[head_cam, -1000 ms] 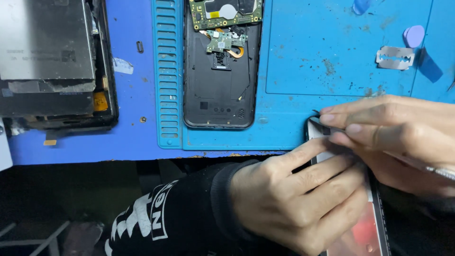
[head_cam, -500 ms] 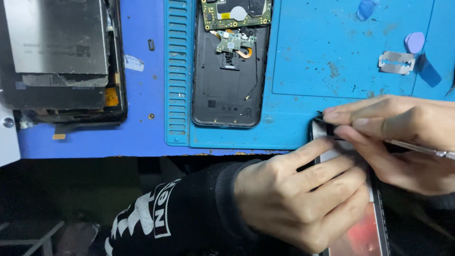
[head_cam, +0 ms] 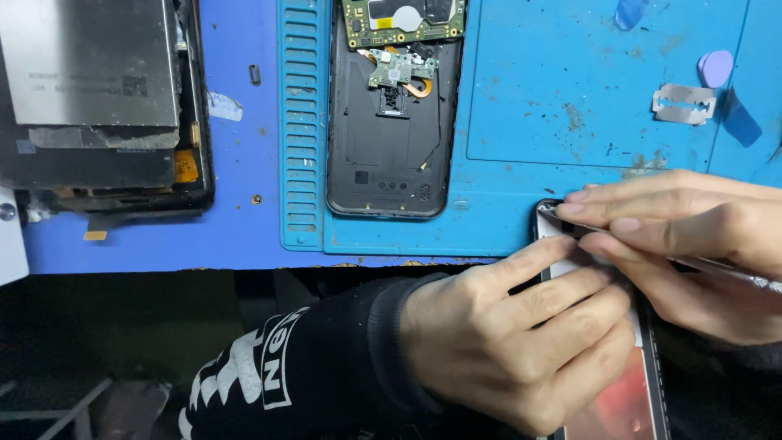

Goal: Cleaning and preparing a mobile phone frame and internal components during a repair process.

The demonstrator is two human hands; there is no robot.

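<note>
Two hands of mine meet over a phone screen panel that sticks out past the near edge of the blue work mat. My left hand, in a black printed sleeve, lies flat on the panel with its fingers pressed down along the glass, pinning it. My right hand comes in from the right, fingertips pinched together on a thin metal tool whose tip sits at the panel's top corner; my fingers hide the tip itself. Both hands cover most of the panel, so only its top corner and a reddish lower stretch show.

Beyond my left hand, an opened black phone back lies on the mat with its green circuit board exposed. Beyond my right hand sit a razor blade and a pale purple pick, well apart from my grip. Far to the left rests a dismantled tablet.
</note>
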